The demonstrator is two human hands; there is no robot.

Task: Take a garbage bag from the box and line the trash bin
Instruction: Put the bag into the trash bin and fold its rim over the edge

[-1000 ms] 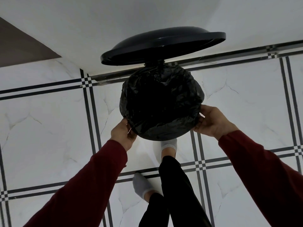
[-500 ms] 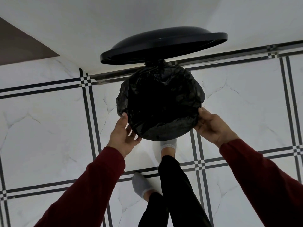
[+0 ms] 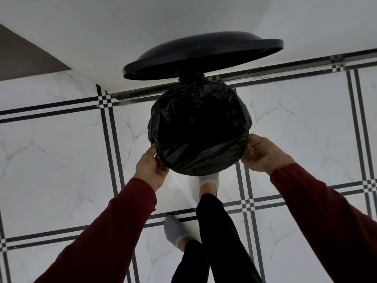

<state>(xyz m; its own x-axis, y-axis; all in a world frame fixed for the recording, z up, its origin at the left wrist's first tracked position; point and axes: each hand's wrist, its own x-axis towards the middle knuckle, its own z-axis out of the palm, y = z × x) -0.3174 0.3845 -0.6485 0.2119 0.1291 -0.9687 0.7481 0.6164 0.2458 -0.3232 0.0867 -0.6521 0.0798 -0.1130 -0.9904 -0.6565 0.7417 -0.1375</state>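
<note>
A: What is in the trash bin [image 3: 201,160]?

B: A black garbage bag [image 3: 199,127]. It lines the round opening, and its plastic is folded out and down over the rim all the way round, crumpled most at the far side near the hinge. The inside is too dark to tell whether anything lies in the bag.

A: And the lid [image 3: 202,55]?

B: Raised, tilted back above the far rim, its edge close to the white wall [image 3: 102,33].

A: The hands?

B: The left hand [image 3: 152,167] is curled around the near-left edge of the bin, fingers pinching the folded plastic against the side. The right hand [image 3: 263,155] does the same at the near-right edge, thumb and fingers closed on the bag's overhang. Both sleeves [image 3: 114,227] are dark red.

A: How much room is there around the bin?

B: It stands on the tiled floor [image 3: 61,160], white marble-look tiles with black double lines, right up against the wall at the back. The floor to its left and right is open. In front, one socked foot [image 3: 209,180] sits just beneath the near edge of the bin, partly hidden by it; the other foot [image 3: 175,229] is farther back, on a tile line. Black trouser legs [image 3: 220,237] fill the lower middle of the view between the arms.
</note>
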